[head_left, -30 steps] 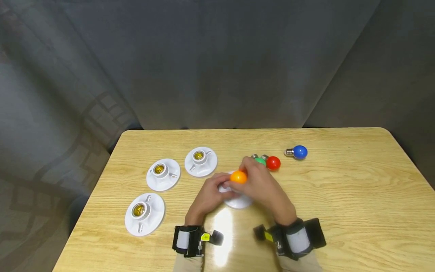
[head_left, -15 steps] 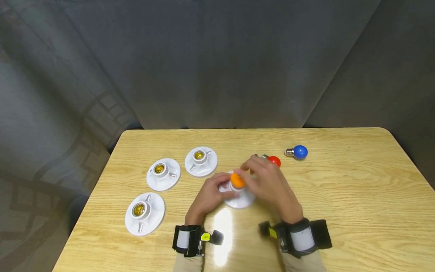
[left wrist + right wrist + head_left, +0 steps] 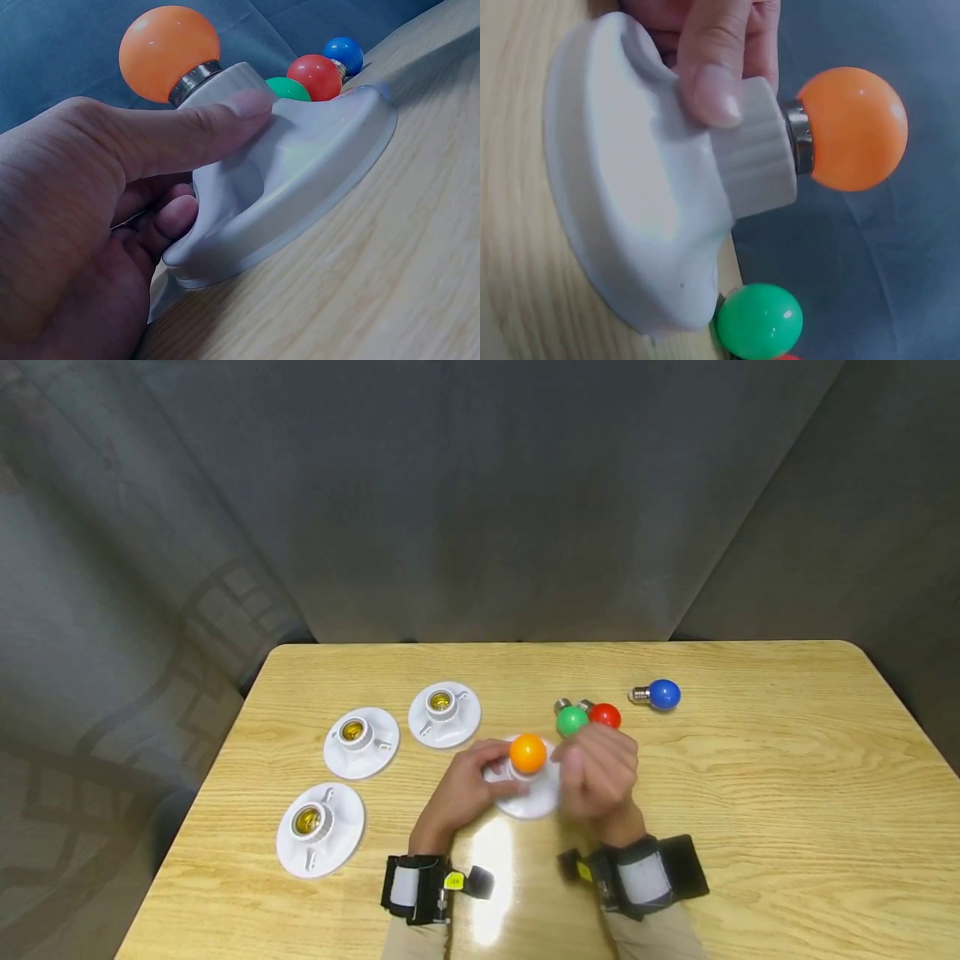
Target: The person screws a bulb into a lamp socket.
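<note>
An orange bulb (image 3: 528, 753) stands upright in a white lamp socket (image 3: 754, 150) on a round base; a band of its metal cap (image 3: 196, 82) shows above the socket's collar. My left hand (image 3: 468, 785) grips this lamp holder, the thumb (image 3: 217, 124) pressed on the collar and the other fingers at the base's edge. Just right of the bulb, apart from it, my right hand (image 3: 600, 772) is blurred, its fingers curled in with nothing seen in them. The right wrist view shows the left thumb on the collar but not the right hand.
Beyond the right hand lie a green bulb (image 3: 572, 721) and a red bulb (image 3: 604, 717) side by side, with a blue bulb (image 3: 664, 694) farther right. Three bulbless lamp holders, one at the back (image 3: 444, 714), others (image 3: 362, 743) (image 3: 321, 831), stand to the left.
My right hand had its fingers on the orange bulb; it has let go and turned over just to the right. The green bulb shows again. The left hand has stayed put.
</note>
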The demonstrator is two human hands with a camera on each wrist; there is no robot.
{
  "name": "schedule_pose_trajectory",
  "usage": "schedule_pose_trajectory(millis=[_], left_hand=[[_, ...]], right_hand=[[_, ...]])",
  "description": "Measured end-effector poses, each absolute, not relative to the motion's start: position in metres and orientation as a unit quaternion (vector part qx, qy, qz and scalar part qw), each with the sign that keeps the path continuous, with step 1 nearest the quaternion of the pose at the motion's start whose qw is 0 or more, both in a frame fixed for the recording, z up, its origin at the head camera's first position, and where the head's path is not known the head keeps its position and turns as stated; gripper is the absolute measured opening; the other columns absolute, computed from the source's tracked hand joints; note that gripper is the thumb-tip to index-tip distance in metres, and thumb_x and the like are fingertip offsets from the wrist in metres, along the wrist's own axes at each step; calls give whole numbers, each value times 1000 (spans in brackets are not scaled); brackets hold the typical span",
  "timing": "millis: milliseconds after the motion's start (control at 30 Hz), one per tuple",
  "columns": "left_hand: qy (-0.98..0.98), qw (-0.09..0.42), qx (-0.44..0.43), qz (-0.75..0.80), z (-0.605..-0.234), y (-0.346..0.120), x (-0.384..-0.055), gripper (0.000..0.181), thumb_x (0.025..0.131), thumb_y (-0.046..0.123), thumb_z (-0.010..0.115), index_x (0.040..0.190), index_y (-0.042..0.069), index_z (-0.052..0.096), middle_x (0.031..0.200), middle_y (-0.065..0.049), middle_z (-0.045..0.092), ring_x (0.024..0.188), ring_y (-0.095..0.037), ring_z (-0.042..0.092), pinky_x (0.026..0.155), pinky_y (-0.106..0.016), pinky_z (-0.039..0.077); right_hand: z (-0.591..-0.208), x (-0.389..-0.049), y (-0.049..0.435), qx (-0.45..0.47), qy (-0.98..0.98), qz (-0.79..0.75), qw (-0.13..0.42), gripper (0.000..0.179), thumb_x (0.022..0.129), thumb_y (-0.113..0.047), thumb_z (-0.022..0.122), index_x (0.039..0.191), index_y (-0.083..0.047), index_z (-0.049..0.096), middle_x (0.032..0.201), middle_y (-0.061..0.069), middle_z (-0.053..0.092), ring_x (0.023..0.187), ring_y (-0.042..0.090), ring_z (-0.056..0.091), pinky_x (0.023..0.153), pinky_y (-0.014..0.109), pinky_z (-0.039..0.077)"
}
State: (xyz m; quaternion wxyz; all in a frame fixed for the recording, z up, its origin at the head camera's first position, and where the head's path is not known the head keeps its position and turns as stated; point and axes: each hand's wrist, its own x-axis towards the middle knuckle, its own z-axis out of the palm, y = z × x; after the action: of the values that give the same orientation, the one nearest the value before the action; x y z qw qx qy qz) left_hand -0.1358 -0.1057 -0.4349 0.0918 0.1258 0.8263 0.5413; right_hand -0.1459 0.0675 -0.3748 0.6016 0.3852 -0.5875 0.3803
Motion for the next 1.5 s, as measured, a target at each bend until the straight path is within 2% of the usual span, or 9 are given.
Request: schedule_pose_trajectory(millis=[67, 133, 267, 367, 467, 667, 1000, 1267, 1500], left_hand=[[826, 90, 128, 541, -435, -106, -136, 51, 70, 21, 84, 119, 18, 69, 116, 5, 68, 103, -13, 55, 95, -37, 44], [825, 89, 131, 542, -435, -106, -136, 51, 70, 22, 84, 119, 18, 69, 116, 6, 68, 104, -13, 55, 95, -36, 43], [824, 87, 134, 544, -434, -106, -135, 50, 71, 23, 84, 118, 19, 69, 117, 6, 68, 105, -13, 55, 95, -35, 43], [821, 88, 135, 548, -434, -106, -136, 50, 70, 21, 84, 118, 19, 70, 116, 6, 68, 104, -13, 55, 94, -35, 44], [822, 89, 137, 546, -434, -106, -136, 50, 70, 20, 84, 118, 19, 69, 115, 6, 68, 103, -13, 55, 94, -36, 44], [830, 86, 138, 533, -436, -107, -137, 51, 70, 20, 84, 119, 17, 69, 117, 5, 67, 103, -12, 55, 93, -33, 44], [838, 80, 138, 522, -436, -107, -136, 53, 71, 24, 84, 121, 15, 68, 120, 4, 67, 105, -12, 56, 93, -29, 44], [835, 82, 136, 526, -435, -107, -137, 50, 71, 24, 84, 119, 18, 69, 119, 5, 67, 105, -12, 56, 93, -31, 44], [833, 86, 129, 532, -435, -106, -136, 49, 71, 24, 84, 118, 20, 70, 119, 7, 67, 106, -11, 55, 95, -33, 43]], right_hand=[[-377, -145, 70, 373, -629, 351, 584, 49, 97, -12, 45, 48, -8, 41, 43, 0, 40, 36, 13, 31, 37, 18, 25], [-378, -143, 74, 369, -688, 329, 531, 45, 98, -15, 48, 54, -5, 51, 50, 2, 51, 43, 14, 43, 42, 19, 39], [-371, -135, 81, 354, -788, 329, 382, 27, 96, -20, 55, 82, -3, 71, 83, 7, 71, 76, 18, 66, 72, 29, 57], [-361, -130, 84, 345, -828, 344, 279, 19, 91, -16, 62, 102, -5, 72, 107, 7, 72, 101, 21, 66, 90, 35, 55], [-353, -127, 85, 338, -853, 354, 183, 31, 87, -10, 66, 117, -8, 68, 125, 8, 67, 118, 25, 61, 100, 44, 50], [-348, -125, 86, 305, -883, 355, 41, 36, 89, -6, 63, 125, -12, 65, 138, 6, 59, 130, 30, 52, 106, 53, 43], [-352, -128, 83, 282, -895, 345, -24, 32, 89, -1, 60, 120, -7, 67, 124, 9, 66, 120, 30, 59, 102, 50, 47], [-353, -128, 81, 278, -897, 344, 7, 23, 88, -5, 64, 111, -6, 69, 115, 6, 68, 109, 24, 62, 98, 44, 50], [-352, -129, 82, 276, -896, 347, -1, 25, 88, -12, 68, 112, -5, 70, 116, 9, 69, 112, 27, 62, 98, 44, 51]])
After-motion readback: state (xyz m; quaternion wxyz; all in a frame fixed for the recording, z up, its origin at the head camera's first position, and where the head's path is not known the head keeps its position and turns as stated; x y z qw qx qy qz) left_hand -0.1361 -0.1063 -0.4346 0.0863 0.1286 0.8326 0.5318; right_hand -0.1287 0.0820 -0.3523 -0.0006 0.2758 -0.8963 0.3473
